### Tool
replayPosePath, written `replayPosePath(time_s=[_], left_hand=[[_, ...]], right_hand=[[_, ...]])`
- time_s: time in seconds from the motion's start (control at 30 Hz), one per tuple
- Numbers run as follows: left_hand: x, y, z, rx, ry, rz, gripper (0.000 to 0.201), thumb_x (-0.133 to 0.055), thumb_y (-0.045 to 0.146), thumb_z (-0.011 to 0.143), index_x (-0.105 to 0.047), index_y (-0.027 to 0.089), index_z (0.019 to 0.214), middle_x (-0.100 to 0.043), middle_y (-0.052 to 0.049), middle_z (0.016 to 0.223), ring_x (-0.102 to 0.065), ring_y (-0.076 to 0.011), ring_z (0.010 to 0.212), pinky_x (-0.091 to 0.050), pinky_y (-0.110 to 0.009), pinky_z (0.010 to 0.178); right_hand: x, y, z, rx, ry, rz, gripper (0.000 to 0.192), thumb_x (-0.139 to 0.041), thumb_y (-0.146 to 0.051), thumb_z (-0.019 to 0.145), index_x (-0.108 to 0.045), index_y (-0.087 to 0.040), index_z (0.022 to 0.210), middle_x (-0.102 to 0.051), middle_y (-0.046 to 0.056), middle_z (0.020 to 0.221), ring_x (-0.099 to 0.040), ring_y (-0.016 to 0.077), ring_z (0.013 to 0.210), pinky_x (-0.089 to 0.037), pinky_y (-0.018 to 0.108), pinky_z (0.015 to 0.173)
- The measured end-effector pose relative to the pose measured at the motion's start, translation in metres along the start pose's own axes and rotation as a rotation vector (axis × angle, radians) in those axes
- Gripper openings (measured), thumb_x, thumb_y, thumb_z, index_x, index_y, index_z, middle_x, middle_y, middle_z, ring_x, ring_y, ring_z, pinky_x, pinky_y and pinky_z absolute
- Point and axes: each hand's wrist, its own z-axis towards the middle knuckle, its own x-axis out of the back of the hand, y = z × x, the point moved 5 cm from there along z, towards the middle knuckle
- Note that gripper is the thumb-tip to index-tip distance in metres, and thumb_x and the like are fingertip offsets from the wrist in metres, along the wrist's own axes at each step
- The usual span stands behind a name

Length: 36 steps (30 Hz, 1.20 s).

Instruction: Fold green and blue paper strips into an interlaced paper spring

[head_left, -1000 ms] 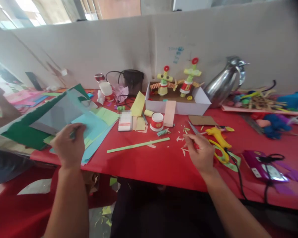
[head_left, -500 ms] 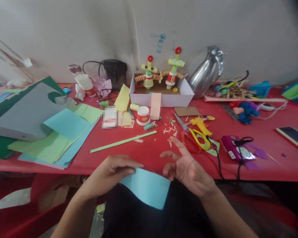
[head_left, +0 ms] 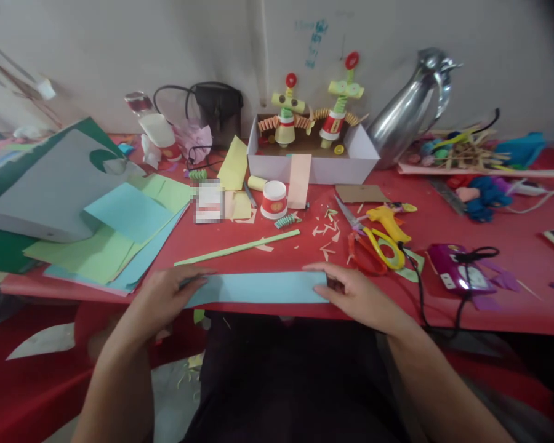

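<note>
Light blue paper strip [head_left: 258, 288] lay flat along the near edge of the red table [head_left: 489, 307], lower centre of the frame. Left hand [head_left: 166, 298] pressed on the strip's left end – fingers flattened over it, thumb side toward the table, not clenched. Right hand [head_left: 355, 292] held the right end, fingers extended across the top of the paper, thumb hidden so grip underneath could not be told. Both hands touched the strip, well apart from each other.

Just behind the strip, centre frame – a long green paper strip [head_left: 237, 247] lying at a slant, with small paper scraps [head_left: 325, 237] scattered right of it. Right of centre, yellow-and-red scissors [head_left: 373, 246] lay near the right hand, a yellow glue gun [head_left: 388, 220] just behind them with its black cord running to the table edge. A purple device [head_left: 457, 275] sat at right.

Left side of the frame held a stack of coloured paper sheets [head_left: 115, 237] – blue, green, grey. Upper centre, a white cardboard box [head_left: 314, 166] carried 2 paper-cup figures [head_left: 311, 114]; a small red-and-white paper cup [head_left: 274, 200] stood in front of it. A steel jug [head_left: 409, 111] stood upper right beside the box, a black bag [head_left: 219, 111] upper left of it.
</note>
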Motion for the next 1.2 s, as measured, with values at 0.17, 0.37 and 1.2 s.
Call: replayPosePath(time_s=[0.17,0.37,1.2], left_hand=[[-0.034,0.018,-0.001,-0.144,0.138,0.335,0.033,-0.05,0.023,0.09,-0.072,0.026,0.114,-0.073,-0.009,0.109,-0.064,-0.03,0.104,-0.046,-0.047,0.093],[-0.084,0.088,-0.027,-0.467,0.131,0.23,0.031,-0.056,0.017,0.089,-0.068,0.021,0.117,-0.069,-0.009,0.113,-0.059,-0.0259,0.105,-0.048,-0.042,0.091],[-0.1,0.105,-0.025,-0.497,0.265,0.334,0.016,-0.058,0.016,0.089,-0.07,0.019,0.099,-0.071,-0.006,0.095,-0.061,-0.0239,0.087,-0.048,-0.038,0.077]], right_hand=[[-0.011,0.005,0.007,-0.05,0.065,-0.195,0.045,-0.054,-0.021,0.09,-0.058,-0.028,0.135,-0.075,0.003,0.094,-0.067,0.0188,0.074,-0.049,0.03,0.067],[-0.003,0.015,0.004,-0.037,0.131,-0.051,0.028,-0.053,-0.022,0.091,-0.071,-0.027,0.112,-0.073,0.002,0.114,-0.069,0.0189,0.096,-0.051,0.03,0.082],[0.0,0.033,-0.02,0.216,0.487,-0.282,0.015,-0.066,-0.033,0.09,-0.078,-0.026,0.098,-0.059,0.008,0.107,-0.055,0.022,0.096,-0.052,0.04,0.086]])
